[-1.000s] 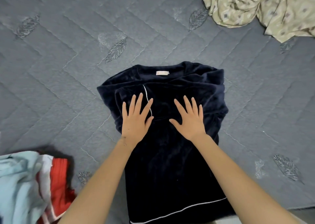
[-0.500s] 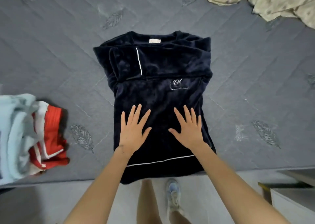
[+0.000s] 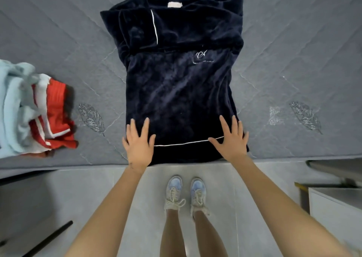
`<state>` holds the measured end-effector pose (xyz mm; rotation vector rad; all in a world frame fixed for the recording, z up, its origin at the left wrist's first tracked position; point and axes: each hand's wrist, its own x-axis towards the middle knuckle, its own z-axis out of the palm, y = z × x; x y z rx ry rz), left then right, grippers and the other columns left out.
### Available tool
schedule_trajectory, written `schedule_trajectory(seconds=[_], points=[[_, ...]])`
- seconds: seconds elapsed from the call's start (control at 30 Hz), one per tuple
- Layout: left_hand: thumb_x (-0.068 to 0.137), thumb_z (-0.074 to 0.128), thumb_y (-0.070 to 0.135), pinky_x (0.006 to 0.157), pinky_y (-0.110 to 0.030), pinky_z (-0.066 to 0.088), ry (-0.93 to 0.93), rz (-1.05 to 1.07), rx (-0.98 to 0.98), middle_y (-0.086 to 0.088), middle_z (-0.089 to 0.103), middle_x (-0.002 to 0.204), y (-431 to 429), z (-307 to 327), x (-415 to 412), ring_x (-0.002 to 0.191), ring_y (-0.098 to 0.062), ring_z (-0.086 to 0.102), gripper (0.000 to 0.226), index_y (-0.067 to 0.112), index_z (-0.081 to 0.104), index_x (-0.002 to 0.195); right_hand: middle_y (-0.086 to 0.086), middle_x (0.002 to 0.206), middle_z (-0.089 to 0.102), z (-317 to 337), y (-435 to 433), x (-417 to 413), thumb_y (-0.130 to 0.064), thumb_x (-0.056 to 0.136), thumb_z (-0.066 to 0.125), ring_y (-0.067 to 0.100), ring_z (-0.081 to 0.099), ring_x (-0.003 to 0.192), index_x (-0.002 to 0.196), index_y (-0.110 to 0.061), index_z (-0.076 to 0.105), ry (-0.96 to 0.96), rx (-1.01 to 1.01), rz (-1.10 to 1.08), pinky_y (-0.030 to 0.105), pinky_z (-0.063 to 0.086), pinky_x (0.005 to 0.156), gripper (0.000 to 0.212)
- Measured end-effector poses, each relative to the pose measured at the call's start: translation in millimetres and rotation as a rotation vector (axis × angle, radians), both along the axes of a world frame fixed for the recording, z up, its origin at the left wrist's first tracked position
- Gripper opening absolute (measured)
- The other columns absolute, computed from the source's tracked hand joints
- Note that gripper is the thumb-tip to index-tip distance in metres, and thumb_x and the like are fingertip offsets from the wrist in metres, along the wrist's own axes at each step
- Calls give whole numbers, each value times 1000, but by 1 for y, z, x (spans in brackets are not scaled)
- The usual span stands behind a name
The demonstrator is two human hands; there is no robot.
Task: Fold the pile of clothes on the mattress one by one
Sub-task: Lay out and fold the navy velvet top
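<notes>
Head: 2 hands (image 3: 138,149) (image 3: 232,139) press 1 garment (image 3: 176,90).

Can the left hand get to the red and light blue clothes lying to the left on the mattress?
Probably yes: the left hand lies open on the navy top, and only bare mattress separates it from that pile.

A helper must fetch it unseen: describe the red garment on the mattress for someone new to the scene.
Find the grey quilted mattress, where a navy top lies spread in the middle. Look left of it to the heap of clothes near the mattress's front edge. The red garment is on that heap's right side, the only bright red piece, with white stripes, against pale blue fabric.
</notes>
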<state>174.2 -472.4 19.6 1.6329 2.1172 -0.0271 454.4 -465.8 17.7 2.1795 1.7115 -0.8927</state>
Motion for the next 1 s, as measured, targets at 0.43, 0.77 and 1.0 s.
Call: schedule_trajectory(seconds=[0.43, 0.77, 1.0], points=[[82, 76, 32, 97, -28, 47, -926, 599, -141, 13, 65, 120, -28, 6, -33, 112, -6, 61, 47, 36, 54, 123, 10, 114, 67, -4, 3, 10, -15, 79, 77, 23, 62, 102, 109, -13, 63, 486, -67, -650, 33, 47, 90, 33], [89, 66, 7, 87, -11, 47, -785, 375, 131, 22, 65, 102, 8, 40, -2, 92, 9, 59, 35, 22, 57, 118, 6, 127, 61, 43, 40, -42, -16, 85, 72, 20, 58, 114, 129, -11, 54, 820, 4, -641, 36, 46, 101, 47], [87, 69, 14, 82, -18, 45, -639, 424, 375, 11, 63, 91, 42, 69, 3, 85, 2, 58, 16, 14, 57, 97, 5, 116, 65, 66, 71, -45, -26, 82, 74, 21, 61, 107, 121, -9, 56, 693, 204, -714, 34, 49, 92, 46]])
